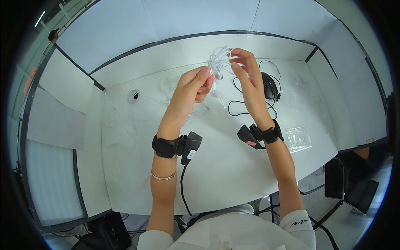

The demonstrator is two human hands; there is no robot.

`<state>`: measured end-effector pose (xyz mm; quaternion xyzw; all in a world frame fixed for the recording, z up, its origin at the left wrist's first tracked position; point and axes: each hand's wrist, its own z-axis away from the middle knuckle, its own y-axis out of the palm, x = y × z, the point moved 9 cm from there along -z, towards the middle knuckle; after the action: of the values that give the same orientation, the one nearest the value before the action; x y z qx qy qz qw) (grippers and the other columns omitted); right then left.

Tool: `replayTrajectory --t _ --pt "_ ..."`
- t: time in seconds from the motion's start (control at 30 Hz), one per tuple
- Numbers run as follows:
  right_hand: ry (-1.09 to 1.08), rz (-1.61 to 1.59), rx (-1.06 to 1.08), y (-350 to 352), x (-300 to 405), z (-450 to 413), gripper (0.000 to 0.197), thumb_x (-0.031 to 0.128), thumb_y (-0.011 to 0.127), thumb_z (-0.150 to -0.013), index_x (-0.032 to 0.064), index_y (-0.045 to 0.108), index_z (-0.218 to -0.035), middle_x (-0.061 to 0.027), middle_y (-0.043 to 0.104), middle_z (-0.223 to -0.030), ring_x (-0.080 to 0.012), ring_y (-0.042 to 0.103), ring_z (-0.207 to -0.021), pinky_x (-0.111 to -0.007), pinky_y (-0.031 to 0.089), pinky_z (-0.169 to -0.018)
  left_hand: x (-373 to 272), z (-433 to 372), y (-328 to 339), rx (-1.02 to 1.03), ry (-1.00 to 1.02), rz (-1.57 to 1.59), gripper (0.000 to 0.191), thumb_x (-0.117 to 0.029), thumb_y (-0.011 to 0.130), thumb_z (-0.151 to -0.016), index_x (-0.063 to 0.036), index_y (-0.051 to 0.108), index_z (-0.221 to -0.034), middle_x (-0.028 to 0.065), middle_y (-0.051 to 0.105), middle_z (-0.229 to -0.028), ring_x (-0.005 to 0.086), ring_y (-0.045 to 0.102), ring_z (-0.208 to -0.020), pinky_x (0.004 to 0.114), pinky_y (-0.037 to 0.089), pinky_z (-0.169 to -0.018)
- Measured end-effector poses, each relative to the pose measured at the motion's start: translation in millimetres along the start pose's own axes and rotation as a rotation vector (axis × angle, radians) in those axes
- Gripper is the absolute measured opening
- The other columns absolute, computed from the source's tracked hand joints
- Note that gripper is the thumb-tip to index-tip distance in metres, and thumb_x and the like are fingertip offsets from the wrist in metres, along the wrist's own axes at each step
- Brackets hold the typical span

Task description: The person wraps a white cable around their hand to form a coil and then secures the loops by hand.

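Note:
My left hand (193,82) grips a bundle of white earphone cable (219,60) between thumb and fingers, raised over the white table. What looks like an earbud (219,76) hangs just under the loops. On the bundle's other side is my right hand (248,70), its curled fingertips at the outer loops. Whether a strand is pinched there cannot be made out. Below the hands, another thin white cable (197,115) lies on the table, partly hidden by my left forearm. Each wrist wears a black strap with a small device.
A black computer mouse (269,86) with its black cable (236,107) lies beyond my right wrist. A clear plastic bag (298,139) rests at the right. The table (131,175) has a cable hole (135,95) and low walls (200,50). A chair (350,187) stands at the lower right.

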<state>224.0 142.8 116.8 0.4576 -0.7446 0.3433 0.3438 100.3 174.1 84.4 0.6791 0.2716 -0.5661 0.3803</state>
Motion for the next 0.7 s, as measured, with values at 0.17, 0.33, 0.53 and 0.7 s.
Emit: replayTrajectory --t 0.17,0.33,0.53,0.7 --pt "0.189 -0.397 0.307 28 -25 5 0.045 0.037 0.035 -0.093 0.0039 0.050 -0.119 -0.0085 0.051 -0.120 -0.0188 0.047 -0.112 -0.032 0.033 -0.097 -5 2 -1 0.004 0.051 -0.011 0.032 -0.032 0.041 -0.094 -0.0082 0.043 -0.072 -0.0075 0.026 -0.059 0.0024 0.017 -0.050 0.020 0.014 -0.044" --pt "0.352 -0.438 0.414 48 -24 14 0.063 0.049 0.039 -0.090 -0.0038 0.047 -0.123 -0.0113 0.053 -0.116 -0.0187 0.050 -0.107 -0.031 0.034 -0.097 -5 -1 -11 -0.100 0.159 -0.217 0.037 -0.034 0.039 -0.095 -0.0059 0.042 -0.071 -0.0028 0.032 -0.058 0.0066 0.025 -0.050 0.022 0.024 -0.046" --pt "0.421 -0.430 0.467 50 -27 19 0.055 0.047 0.043 -0.088 -0.0005 0.056 -0.112 -0.0075 0.058 -0.099 -0.0131 0.055 -0.088 -0.027 0.040 -0.086 -22 7 -8 -0.377 0.313 -0.884 0.030 -0.025 0.038 -0.094 -0.0010 0.047 -0.078 0.0179 0.049 -0.058 0.0332 0.047 -0.054 0.038 0.038 -0.051" --pt "0.473 -0.224 0.564 45 -35 21 0.039 0.040 0.048 -0.087 0.0038 0.062 -0.081 0.0007 0.052 -0.062 -0.0088 0.048 -0.060 -0.023 0.040 -0.065 -6 6 -20 -0.376 0.217 -1.188 0.029 -0.024 0.041 -0.093 0.0007 0.047 -0.079 0.0180 0.050 -0.060 0.0349 0.048 -0.055 0.041 0.036 -0.052"
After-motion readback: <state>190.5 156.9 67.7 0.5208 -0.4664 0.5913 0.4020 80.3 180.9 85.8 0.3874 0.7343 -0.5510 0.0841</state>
